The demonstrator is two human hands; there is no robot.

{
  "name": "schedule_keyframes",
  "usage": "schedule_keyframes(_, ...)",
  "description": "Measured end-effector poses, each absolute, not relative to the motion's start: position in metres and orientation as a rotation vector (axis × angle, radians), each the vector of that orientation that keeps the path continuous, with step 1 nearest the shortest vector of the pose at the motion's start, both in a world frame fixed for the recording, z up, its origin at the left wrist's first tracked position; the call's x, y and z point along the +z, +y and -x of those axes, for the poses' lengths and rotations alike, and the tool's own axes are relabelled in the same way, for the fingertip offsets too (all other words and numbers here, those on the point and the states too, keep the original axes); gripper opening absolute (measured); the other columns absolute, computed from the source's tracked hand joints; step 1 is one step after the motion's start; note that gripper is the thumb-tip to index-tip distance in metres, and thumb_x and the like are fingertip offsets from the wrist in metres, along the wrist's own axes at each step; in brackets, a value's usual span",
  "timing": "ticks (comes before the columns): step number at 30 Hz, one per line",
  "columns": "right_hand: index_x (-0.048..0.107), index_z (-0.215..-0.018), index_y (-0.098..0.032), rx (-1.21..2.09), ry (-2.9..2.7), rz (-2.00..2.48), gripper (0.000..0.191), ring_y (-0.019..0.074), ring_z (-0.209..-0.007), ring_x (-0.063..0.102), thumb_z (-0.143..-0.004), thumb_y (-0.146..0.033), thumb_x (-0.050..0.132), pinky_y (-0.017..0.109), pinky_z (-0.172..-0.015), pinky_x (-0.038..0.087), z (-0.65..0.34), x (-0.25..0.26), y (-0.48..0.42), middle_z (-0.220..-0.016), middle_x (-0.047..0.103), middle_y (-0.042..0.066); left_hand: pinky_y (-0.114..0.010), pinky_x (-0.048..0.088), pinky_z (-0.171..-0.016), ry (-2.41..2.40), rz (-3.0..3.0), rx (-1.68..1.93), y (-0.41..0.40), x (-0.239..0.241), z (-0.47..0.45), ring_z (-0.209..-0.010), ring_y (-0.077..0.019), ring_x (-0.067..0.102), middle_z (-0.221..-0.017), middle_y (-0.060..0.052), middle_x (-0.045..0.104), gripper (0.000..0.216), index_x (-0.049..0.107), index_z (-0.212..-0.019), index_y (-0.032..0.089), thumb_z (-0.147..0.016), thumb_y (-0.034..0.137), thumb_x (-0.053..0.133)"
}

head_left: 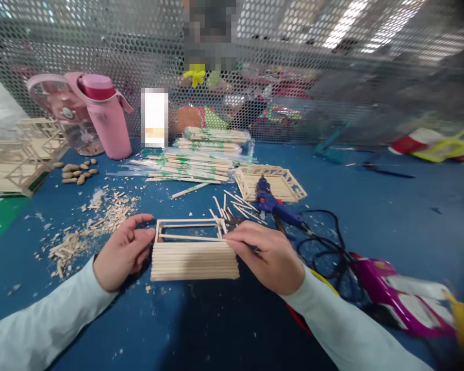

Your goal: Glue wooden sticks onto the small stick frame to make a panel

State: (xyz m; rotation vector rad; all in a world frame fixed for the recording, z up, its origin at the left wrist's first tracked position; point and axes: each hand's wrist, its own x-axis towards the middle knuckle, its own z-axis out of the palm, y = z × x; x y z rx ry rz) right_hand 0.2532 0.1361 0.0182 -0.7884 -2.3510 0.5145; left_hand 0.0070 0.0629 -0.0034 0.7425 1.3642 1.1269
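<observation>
A small structure of pale wooden sticks (195, 261) is in front of me, with a wall of sticks laid side by side and an open rectangular frame behind it. My left hand (126, 251) grips the frame's left end between thumb and fingers. At the opposite end, my right hand (265, 252) is closed, thumb and index finger pinching the end of a long stick (193, 238) that spans the frame. Dark tool jaws (234, 222) show just behind the right hand; the rest of that tool is mostly hidden.
A blue glue gun (278, 206) lies by a stick tray (247, 191), its black cable (338, 232) looping right. Wrapped stick bundles (201, 159), a pink bottle (110, 123) and peanuts (75, 174) stand behind. Stick offcuts (104, 219) lie left, a purple-and-white object (402, 296) right.
</observation>
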Motion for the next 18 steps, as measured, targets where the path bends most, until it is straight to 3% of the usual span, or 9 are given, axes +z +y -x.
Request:
schedule_keyframes(6,0.068,-0.08,-0.017,0.589,-2.375,0.772,0.018,0.0131,-0.065,0.059,-0.084,-0.016,0.05,0.024,-0.058,0.047,-0.25,0.0204,0.138,-0.07,0.065,0.005,-0.011,0.022,-0.027,1.333,-0.785,1.099,0.0617,-0.004,-0.0064,-0.024,-0.004,0.033,-0.037,0.011,0.05,0.055,0.039,-0.108,0.019,-0.07,0.052,0.063)
schedule_keyframes(18,0.064,-0.092,-0.016,0.524,-2.339,0.871,0.017,0.0127,-0.066,0.06,-0.083,-0.015,0.049,0.023,-0.062,0.048,-0.2459,0.0164,0.1336,-0.075,0.065,0.005,-0.011,0.028,-0.03,1.317,-0.635,1.135,0.0603,0.0007,-0.0102,-0.032,-0.0029,0.035,-0.04,0.012,0.048,0.064,0.043,-0.108,0.016,-0.06,0.046,0.073)
